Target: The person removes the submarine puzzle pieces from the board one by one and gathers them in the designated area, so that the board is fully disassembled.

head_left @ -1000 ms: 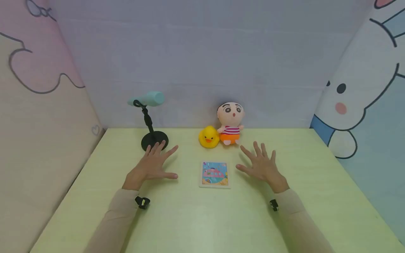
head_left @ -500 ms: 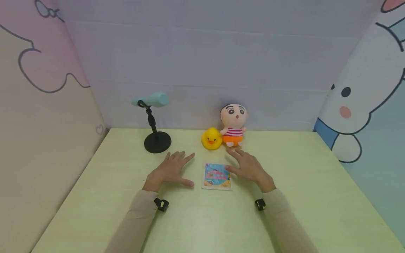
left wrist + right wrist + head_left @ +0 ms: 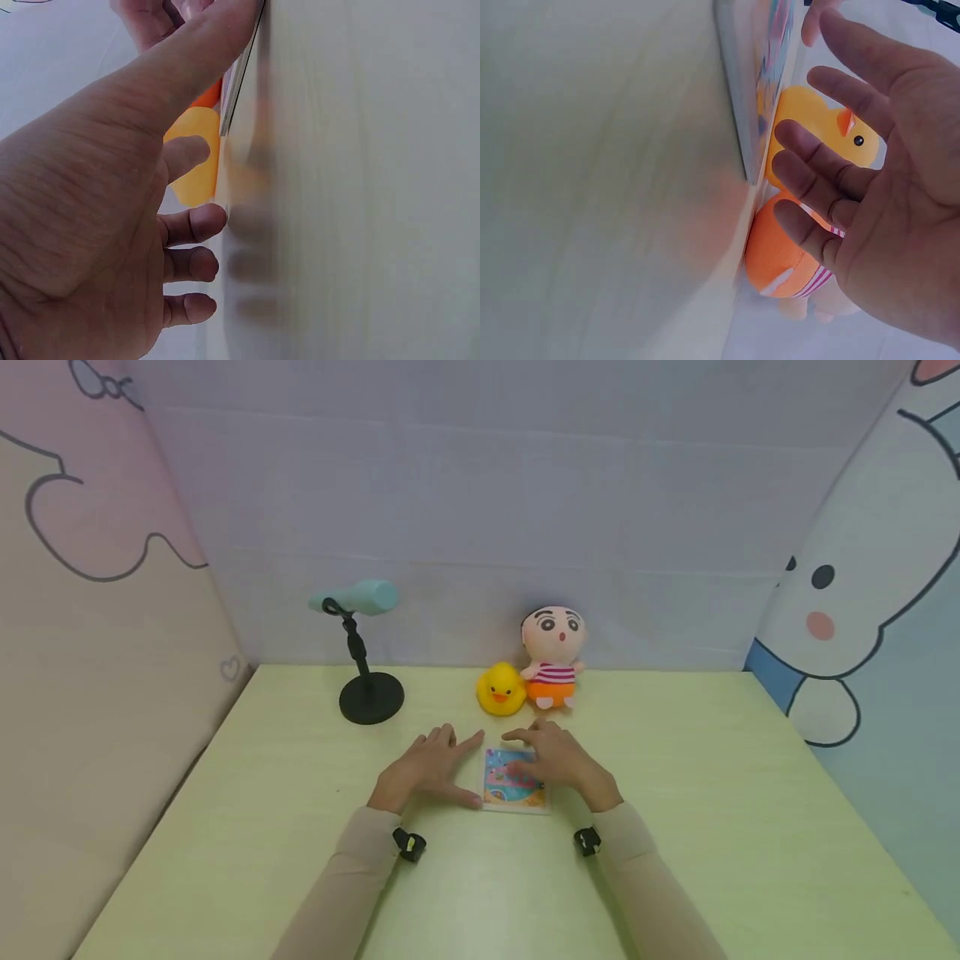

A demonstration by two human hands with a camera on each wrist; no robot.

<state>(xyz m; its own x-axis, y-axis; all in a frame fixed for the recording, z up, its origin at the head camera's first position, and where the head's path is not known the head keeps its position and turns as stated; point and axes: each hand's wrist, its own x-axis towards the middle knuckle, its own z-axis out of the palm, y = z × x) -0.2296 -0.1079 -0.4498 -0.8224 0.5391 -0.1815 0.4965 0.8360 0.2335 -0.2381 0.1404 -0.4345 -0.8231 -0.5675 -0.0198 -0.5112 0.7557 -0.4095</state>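
Note:
A flat square picture board [image 3: 516,795] with a white frame and a blue and pink print lies on the table. My left hand [image 3: 427,770] is at its left side, thumb and fingers spread, the thumb tip right at the near left corner. From the right, my right hand [image 3: 561,758] reaches over the board's far right part and hides some of the print. In the right wrist view, the fingers [image 3: 802,176] are loosely bent beside the board's edge [image 3: 739,97], with nothing between them. The left wrist view shows the thumb [image 3: 217,45] along the board's thin edge [image 3: 236,90].
A yellow toy duck [image 3: 501,690] and a plush doll [image 3: 553,652] in striped top and orange shorts stand just behind the board. At back left is a black stand [image 3: 371,697] bearing a light teal hair dryer [image 3: 367,597]. Printed cloth walls surround the table [image 3: 465,893].
Both hands have moved inward from either side to the picture board. The right hand now covers part of the print; the left thumb has come to the near left corner. The board stays put.

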